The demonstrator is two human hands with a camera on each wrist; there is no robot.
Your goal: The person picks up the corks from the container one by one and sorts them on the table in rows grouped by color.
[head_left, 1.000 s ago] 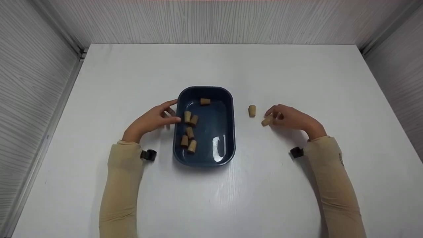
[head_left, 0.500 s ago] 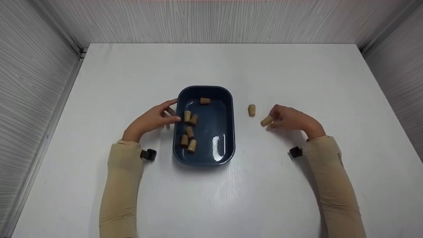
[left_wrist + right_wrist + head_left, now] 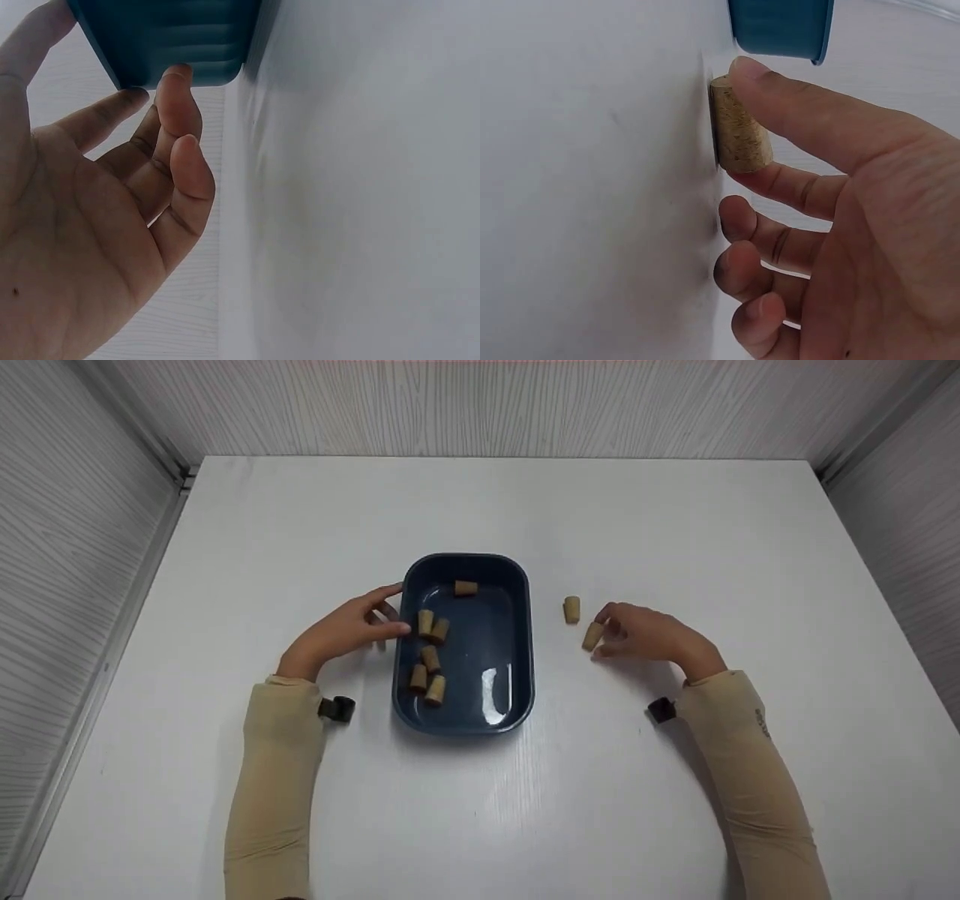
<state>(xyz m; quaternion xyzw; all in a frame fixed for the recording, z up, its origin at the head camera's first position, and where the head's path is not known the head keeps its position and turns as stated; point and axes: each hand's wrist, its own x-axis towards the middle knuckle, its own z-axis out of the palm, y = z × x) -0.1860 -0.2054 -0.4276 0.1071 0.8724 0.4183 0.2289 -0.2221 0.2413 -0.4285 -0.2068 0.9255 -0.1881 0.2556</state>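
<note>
In the head view, a dark blue rectangular dish (image 3: 480, 660) stands on the white table. My left hand (image 3: 341, 631) is at its left side, thumb tip over the rim and index fingertip farther along the wall. Several tapered cork stoppers (image 3: 430, 659) lie in the dish, mostly along its left side. To the right of the dish my right hand (image 3: 645, 636) pinches a cork stopper (image 3: 739, 127) between thumb and index finger, low over the table; the other fingers are loosely bent. Another cork stopper (image 3: 572, 610) lies between this hand and the dish.
White panels (image 3: 480, 409) with grey grain stand behind the table (image 3: 480, 825) and at both sides. A small black wrist piece (image 3: 661, 710) sticks out from each sleeve cuff, close over the tabletop.
My right hand has moved slightly left toward the dish, and the cork stopper in its fingers has shifted and turned more upright in view. My left hand and the dish stay put.
</note>
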